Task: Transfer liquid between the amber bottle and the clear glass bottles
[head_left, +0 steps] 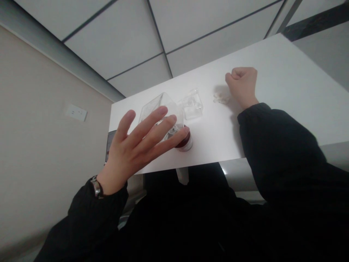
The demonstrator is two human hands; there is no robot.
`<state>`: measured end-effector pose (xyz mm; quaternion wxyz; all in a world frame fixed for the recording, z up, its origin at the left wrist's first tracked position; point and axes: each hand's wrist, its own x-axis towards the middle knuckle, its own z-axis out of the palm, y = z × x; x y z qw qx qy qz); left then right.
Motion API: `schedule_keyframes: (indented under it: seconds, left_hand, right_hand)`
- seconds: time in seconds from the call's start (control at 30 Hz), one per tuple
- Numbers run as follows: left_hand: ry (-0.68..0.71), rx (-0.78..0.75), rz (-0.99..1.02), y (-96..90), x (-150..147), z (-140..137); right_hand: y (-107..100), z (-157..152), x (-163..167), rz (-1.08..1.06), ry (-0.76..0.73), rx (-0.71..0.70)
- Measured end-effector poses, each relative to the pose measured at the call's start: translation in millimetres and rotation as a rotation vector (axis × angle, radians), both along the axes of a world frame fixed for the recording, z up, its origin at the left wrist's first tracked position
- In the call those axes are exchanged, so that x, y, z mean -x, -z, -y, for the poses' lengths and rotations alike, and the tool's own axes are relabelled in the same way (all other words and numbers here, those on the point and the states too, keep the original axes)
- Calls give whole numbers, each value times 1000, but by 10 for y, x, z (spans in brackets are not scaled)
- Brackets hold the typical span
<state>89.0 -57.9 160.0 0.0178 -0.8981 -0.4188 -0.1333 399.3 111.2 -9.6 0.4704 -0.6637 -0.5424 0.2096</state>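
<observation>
White table [294,83], beige wall [40,116], pale panels [117,47]

A white worktop [300,91] stands before pale panels [117,43] divided by dark seams. To the left is a beige wall [40,145] with a white socket [77,112]. A dark flat object [110,140], partly hidden, sits at the worktop's left edge. A dark strip [313,23] crosses the upper right corner.

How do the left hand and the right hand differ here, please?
The left hand is open with fingers spread, while the right hand is closed in a fist. The left hand has a watch at its wrist; the right hand shows none. Both come out of black sleeves.
</observation>
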Motion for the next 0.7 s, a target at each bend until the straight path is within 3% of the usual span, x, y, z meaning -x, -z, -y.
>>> schedule_keyframes:
  seconds: [0.13, 0.37, 0.57, 0.7]
  left_hand:
    - [4, 12, -63, -35, -3, -4]
    - [181, -78, -210, -38, 86, 15]
    - [66, 145, -101, -103, -16, -2]
    - [31, 198, -93, -122, -39, 7]
  right_hand:
    - [11, -20, -8, 14, -6, 8]
    - [24, -42, -17, 31, -17, 9]
    - [34, -51, -3, 29, -2, -15]
    - [14, -39, 9, 22, 3, -14]
